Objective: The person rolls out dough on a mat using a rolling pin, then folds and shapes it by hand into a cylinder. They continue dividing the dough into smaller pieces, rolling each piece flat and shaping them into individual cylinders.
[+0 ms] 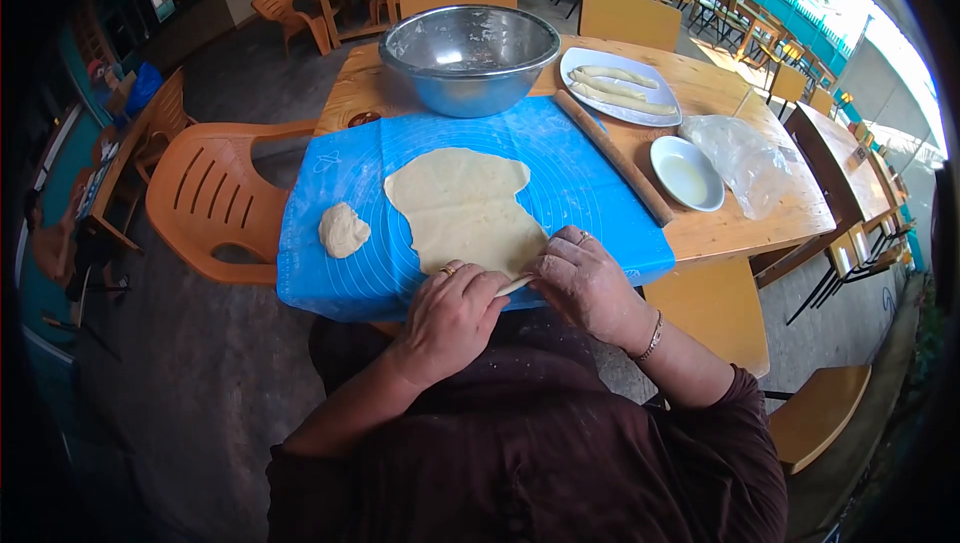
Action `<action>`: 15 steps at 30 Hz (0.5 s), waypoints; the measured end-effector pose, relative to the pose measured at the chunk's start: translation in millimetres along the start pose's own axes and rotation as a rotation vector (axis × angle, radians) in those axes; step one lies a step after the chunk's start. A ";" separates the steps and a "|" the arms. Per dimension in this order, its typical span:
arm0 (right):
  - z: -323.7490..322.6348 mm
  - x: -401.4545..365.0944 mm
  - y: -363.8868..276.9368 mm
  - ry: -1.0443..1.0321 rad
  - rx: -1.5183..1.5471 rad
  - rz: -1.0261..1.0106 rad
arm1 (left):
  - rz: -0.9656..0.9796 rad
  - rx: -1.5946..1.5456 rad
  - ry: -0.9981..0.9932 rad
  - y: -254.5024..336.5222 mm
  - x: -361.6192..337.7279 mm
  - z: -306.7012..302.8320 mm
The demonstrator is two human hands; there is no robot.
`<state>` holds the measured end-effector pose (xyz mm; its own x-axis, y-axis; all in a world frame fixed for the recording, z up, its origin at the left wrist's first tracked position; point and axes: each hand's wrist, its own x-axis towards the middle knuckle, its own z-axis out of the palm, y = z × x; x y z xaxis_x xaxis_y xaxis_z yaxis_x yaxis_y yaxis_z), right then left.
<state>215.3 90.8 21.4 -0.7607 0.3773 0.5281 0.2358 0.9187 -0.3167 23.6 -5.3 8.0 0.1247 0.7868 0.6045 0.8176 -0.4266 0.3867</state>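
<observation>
A thin, flattened sheet of dough [460, 198] lies on a blue silicone mat [335, 163]. Its near edge is curled into a narrow roll between my hands. My left hand [455, 308] has its fingers bent over that edge, left of the middle. On the right, my floury right hand [585, 278] pinches the same rolled edge, close beside the left fingertips. A round dough ball [343, 231] rests on the mat's left side. The wooden rolling pin [615, 160] lies slantwise across the mat's right edge. My fingers partly hide the rolled edge.
Behind the mat stands a large metal bowl [470, 63]. A white plate [622, 86] carries rolled dough strips. Nearer are a small white bowl [687, 174] and a clear plastic bag [742, 158]. An orange chair [220, 198] stands left of the wooden table [790, 208].
</observation>
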 end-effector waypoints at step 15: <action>2.0 -0.5 1.5 -0.051 -0.043 0.026 | 0.012 0.078 -0.104 3.8 7.4 -5.1</action>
<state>214.8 91.7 19.1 -0.7836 0.3958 0.4789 0.2807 0.9132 -0.2955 24.7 -3.4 17.5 0.1892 0.8253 0.5321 0.8564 -0.4038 0.3218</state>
